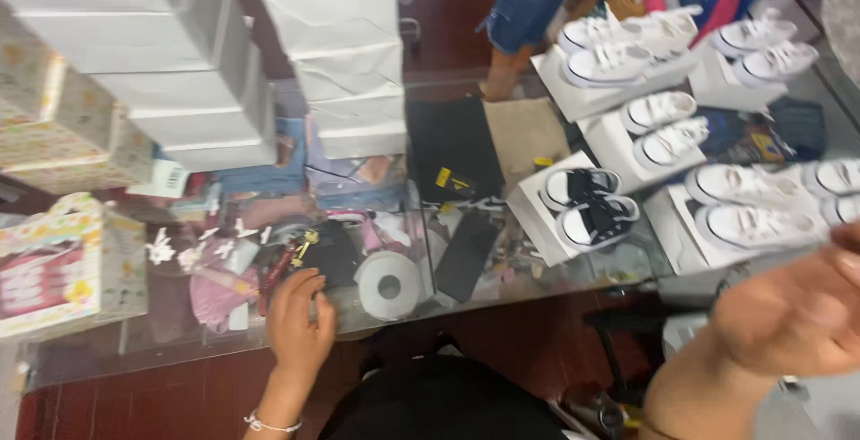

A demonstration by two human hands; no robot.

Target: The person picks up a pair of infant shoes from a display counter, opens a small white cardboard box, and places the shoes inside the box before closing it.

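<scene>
The left hand rests on the glass counter, its fingers curled against a black object, apparently touching rather than gripping it. A roll of white tape lies just beside it. The right hand hangs blurred, fingers loosely released, near boxed white sneakers.

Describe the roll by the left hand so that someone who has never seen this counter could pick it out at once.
Start at the glass counter. Near its front edge, just right of the left hand, sits the white tape roll, lying flat with its hole facing up. It is the only round, ring-shaped thing there; the black pouch beside it is flat.
</scene>
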